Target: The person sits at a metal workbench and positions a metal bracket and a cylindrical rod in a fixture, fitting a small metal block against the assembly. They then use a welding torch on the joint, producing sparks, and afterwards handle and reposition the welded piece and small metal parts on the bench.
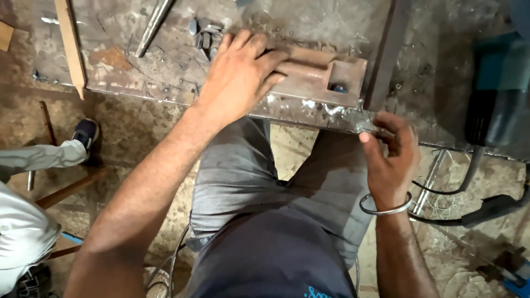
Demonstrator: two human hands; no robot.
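Rusty metal block (326, 74) w/ a round hole lies at the near edge of the scarred steel table (165, 55); left hand (240, 74) lies flat on its left end, fingers spread, pressing down. Right hand (389, 154), metal bangle (385, 208) on wrist, is just below-right of the block at the table edge, fingers curled, thumb and forefinger pinching something too small to tell. Teal angle grinder (497, 94) sits well right of block; metal rod (154, 25) and wood strip (70, 47) lie up-left.

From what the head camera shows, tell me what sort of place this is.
Probably a metal fabrication workshop: a scarred, spatter-marked steel workbench, a rusty brown steel block with a hole under the left hand, and a teal power tool nearby.
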